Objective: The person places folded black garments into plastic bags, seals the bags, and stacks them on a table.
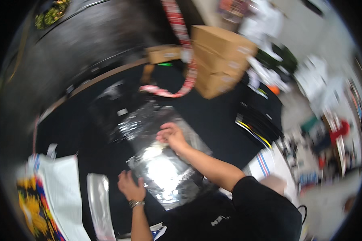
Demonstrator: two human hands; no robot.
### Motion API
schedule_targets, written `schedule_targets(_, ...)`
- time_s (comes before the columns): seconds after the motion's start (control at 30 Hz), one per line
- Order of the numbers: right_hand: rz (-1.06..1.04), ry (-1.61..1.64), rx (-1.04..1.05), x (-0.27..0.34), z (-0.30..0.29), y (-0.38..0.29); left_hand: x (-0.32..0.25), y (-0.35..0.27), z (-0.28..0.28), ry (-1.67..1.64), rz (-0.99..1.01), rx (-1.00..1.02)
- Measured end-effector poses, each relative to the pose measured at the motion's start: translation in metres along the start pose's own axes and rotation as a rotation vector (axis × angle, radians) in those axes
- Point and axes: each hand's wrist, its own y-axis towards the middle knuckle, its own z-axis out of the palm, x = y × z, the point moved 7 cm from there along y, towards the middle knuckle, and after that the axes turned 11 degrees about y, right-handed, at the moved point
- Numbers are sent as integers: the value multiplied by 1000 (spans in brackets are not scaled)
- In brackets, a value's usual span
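Note:
A clear, shiny plastic bag or sheet point(166, 177) lies on the black-covered table point(220, 129) in front of me, with strong glare on it. My right hand point(172, 138) is over its upper part, fingers loosely bent and apart; blur hides whether they touch the plastic. To the left of the bag's lower edge is my left hand point(132, 186), thumb apart from the fingers and nothing in it. A folded strip of clear plastic point(98, 201) lies farther left. Another crumpled clear film point(132, 123) stretches toward the table's far side.
Stacked cardboard boxes point(217, 60) stand at the back right, beside a hanging red-and-white strip point(181, 30) that curls onto the table. A smaller carton point(164, 54) sits behind. Dark folded items point(256, 123) lie at the right. A white sack point(60, 183) drapes at the left edge.

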Motion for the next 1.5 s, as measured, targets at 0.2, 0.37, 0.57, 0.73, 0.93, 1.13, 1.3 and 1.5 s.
schedule_targets(0.2,-472,-591,-482,159,-266,-173,-13,19,13,-41,53,-200)
schedule_targets(0.37,-645,-1134,-923,278,-438,-298,-240,70,-28,-432,363,-136)
schedule_targets(0.57,-455,-1327,-435,314,-477,-279,-541,78,-51,-731,937,68)
schedule_targets(0.73,-471,-1143,-333,322,-506,-273,-686,45,-75,-806,1211,123)
schedule_targets(0.93,-548,-1270,-269,343,-498,-268,-777,-18,-60,-681,1454,266)
schedule_targets(1.13,-551,-1167,-256,343,-520,-259,-789,-24,-45,-567,1390,314)
schedule_targets(1.3,-685,-1081,-336,355,-505,-257,-793,-20,-42,-586,1306,308)
schedule_targets(1.5,-786,-1117,-297,379,-510,-230,-762,25,-65,-593,1115,36)
